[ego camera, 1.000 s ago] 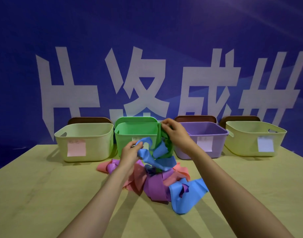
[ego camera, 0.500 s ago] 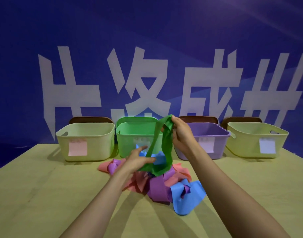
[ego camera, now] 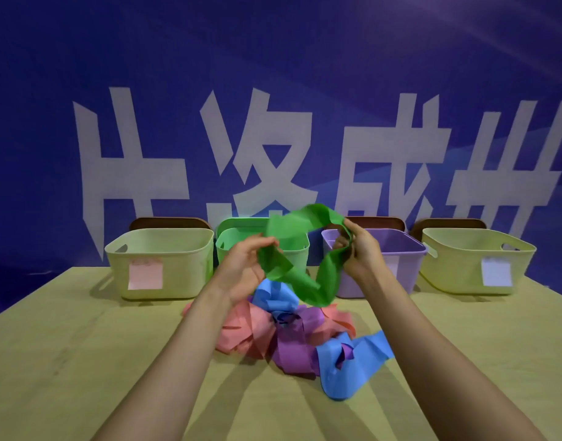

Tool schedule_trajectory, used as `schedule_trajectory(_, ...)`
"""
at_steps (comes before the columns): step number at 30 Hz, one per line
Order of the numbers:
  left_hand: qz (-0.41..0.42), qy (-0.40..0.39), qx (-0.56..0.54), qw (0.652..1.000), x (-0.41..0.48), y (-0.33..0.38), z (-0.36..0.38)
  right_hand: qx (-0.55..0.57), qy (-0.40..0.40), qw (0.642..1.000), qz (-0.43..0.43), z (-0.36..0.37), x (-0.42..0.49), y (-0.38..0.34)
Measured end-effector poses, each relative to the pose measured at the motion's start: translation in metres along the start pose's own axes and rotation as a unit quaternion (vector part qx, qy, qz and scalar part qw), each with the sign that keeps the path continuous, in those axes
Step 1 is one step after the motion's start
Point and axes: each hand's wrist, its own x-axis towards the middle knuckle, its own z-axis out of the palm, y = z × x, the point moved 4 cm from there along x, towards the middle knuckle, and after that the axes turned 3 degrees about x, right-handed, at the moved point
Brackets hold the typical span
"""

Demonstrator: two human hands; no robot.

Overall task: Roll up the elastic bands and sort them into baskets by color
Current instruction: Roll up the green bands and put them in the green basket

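Green band (ego camera: 308,284) is held up over the pile (ego camera: 289,332), clear of the table (ego camera: 82,361). Left hand (ego camera: 244,265) has its fingers curled on one flat end; right hand (ego camera: 359,249) pinches the band further along. The band arcs between the hands, long axis roughly left-right, slack sagging under the right hand. Rolling likely starts at the left-hand end. Green basket (ego camera: 235,232) is just behind the left hand.

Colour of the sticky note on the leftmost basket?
Pink. The sticky note is on the front of the leftmost basket, head view.
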Motion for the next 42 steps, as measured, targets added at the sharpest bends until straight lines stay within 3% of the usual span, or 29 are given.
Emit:
schedule_trajectory(3, -0.006, -0.075, -0.071, 0.995, -0.015, 0.010, 0.009, 0.022, -0.001, 0.999, 0.026, -0.013, -0.003, 0.004)
schedule_trajectory(8, 0.042, -0.093, -0.017, 0.995, -0.016, -0.004, -0.002, 0.033, -0.066, 0.996, 0.057, -0.016, -0.010, 0.003)
schedule_trajectory(11, 0.034, -0.104, 0.083, 0.991, -0.015, -0.011, -0.003, 0.015, -0.082, 0.994, 0.069, -0.018, -0.007, 0.004)
schedule_trajectory(13, 0.039, -0.055, 0.206, 0.976, -0.012, -0.015, -0.004, 0.004, -0.088, 0.994, 0.071, -0.018, -0.008, 0.004)
schedule_trajectory(19, 0.120, 0.126, 0.397, 0.901, -0.001, -0.011, -0.023, 0.020, -0.100, 0.993, 0.061, -0.022, -0.009, -0.001)
schedule_trajectory(23, 0.195, 0.231, 0.544, 0.783, -0.003, 0.001, -0.038, 0.081, -0.153, 0.984, 0.028, -0.023, -0.010, -0.010)
schedule_trajectory(25, 0.207, 0.251, 0.581, 0.746, -0.007, 0.001, -0.044, 0.030, -0.174, 0.984, 0.010, -0.021, -0.012, -0.014)
schedule_trajectory(27, 0.216, 0.276, 0.581, 0.734, -0.012, 0.000, -0.046, -0.089, -0.153, 0.984, -0.018, -0.020, -0.015, -0.012)
schedule_trajectory(30, 0.198, 0.326, 0.556, 0.738, -0.013, 0.000, -0.053, -0.267, -0.109, 0.954, -0.083, -0.016, -0.023, -0.009)
schedule_trajectory(33, 0.174, 0.331, 0.555, 0.743, -0.008, -0.001, -0.065, -0.490, 0.005, 0.842, -0.227, -0.022, -0.023, -0.014)
schedule_trajectory(35, 0.121, 0.345, 0.514, 0.776, -0.009, -0.002, -0.072, -0.528, 0.041, 0.797, -0.290, -0.024, -0.023, -0.015)
schedule_trajectory(37, 0.071, 0.337, 0.492, 0.800, -0.009, -0.004, -0.074, -0.521, 0.055, 0.786, -0.329, -0.025, -0.024, -0.016)
schedule_trajectory(39, 0.050, 0.294, 0.423, 0.856, -0.006, -0.007, -0.073, -0.515, 0.056, 0.789, -0.330, -0.025, -0.024, -0.018)
schedule_trajectory(42, 0.003, 0.233, 0.235, 0.944, -0.010, -0.013, -0.063, -0.452, 0.029, 0.860, -0.235, -0.024, -0.017, -0.010)
